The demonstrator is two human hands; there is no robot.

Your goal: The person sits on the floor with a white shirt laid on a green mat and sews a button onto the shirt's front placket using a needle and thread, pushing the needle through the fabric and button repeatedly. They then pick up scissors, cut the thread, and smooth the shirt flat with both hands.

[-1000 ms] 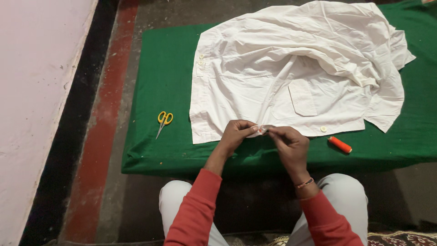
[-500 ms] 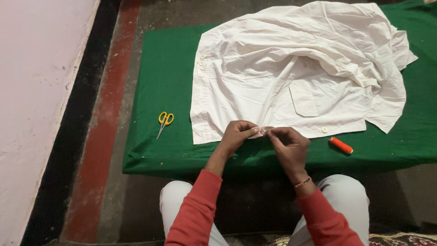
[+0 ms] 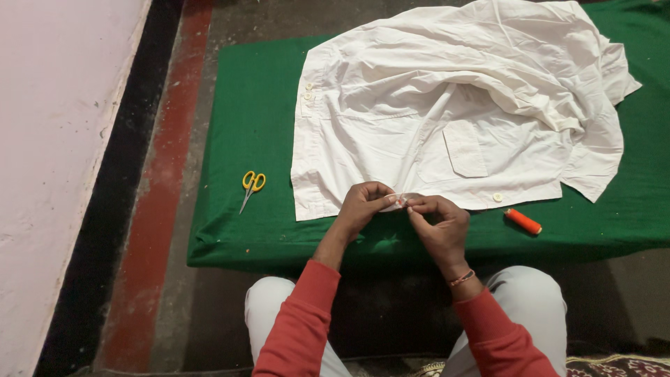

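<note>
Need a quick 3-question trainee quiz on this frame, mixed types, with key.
1. True or false: the scissors lie to the right of the white shirt.
2. What colour is the thread spool? A blue, B orange, C black.
3. Which part of the shirt do the left hand and right hand pinch?

Key: 1 false, they lie left of it on the green cloth. 2 B. 3 its near edge.

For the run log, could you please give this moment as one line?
left hand: pinches shirt hem | right hand: pinches same hem | white shirt: spread on green cloth
</note>
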